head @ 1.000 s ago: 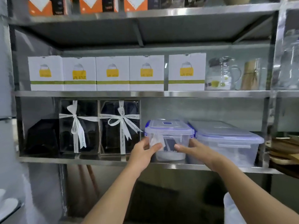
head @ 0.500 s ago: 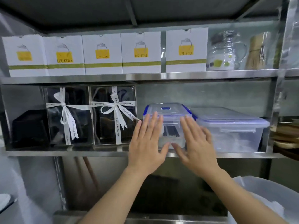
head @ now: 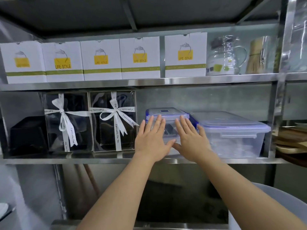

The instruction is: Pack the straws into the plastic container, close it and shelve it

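Observation:
A clear plastic container with a blue-edged lid stands closed on the steel shelf, between a ribboned gift box and a larger tub. Dark straws show through its front wall between my hands. My left hand lies flat, fingers spread, against the container's front left. My right hand lies flat in the same way against its front right. Neither hand grips anything. The hands hide most of the container's front.
A larger clear lidded tub sits right beside the container. Two ribboned gift boxes and a black box stand to the left. White boxes and a glass jug fill the shelf above. A white bin rim shows low right.
One second ago both hands held the container by its sides at the shelf edge. They let go, opened flat against its front, and the container now sits farther back on the shelf.

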Motion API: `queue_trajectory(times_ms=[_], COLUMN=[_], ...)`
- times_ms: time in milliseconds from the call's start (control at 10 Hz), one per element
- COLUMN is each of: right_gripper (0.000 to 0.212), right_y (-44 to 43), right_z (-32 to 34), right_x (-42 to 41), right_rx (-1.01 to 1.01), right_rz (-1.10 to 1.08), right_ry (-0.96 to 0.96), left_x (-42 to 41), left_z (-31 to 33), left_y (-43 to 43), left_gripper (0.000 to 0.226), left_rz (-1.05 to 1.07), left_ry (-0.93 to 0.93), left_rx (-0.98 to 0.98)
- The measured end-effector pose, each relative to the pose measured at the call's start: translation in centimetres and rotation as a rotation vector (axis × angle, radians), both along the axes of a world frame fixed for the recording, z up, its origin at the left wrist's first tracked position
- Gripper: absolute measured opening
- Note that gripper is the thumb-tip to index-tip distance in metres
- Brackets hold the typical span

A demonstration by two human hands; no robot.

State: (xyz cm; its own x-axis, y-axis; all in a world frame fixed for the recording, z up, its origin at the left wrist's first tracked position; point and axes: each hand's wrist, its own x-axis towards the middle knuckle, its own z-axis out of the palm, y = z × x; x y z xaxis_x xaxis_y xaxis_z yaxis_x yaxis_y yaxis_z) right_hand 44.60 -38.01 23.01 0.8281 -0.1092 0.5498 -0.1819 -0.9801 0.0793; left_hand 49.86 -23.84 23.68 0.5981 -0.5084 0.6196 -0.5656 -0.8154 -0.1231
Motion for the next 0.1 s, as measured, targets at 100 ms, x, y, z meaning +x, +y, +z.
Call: queue_trajectory(times_ms=[100], right_gripper=[0.075], right_y=[0.32], right_z=[0.51], right_x=[-0.82], right_rx=[0.0], right_rz=[0.015], right_ry=[0.026], left_x=[-0.69], left_z=[0.18], left_y=[0.48], left_gripper=[0.076], left_rz=[-0.008], left_ry=[0.001], left_rx=[-0.011])
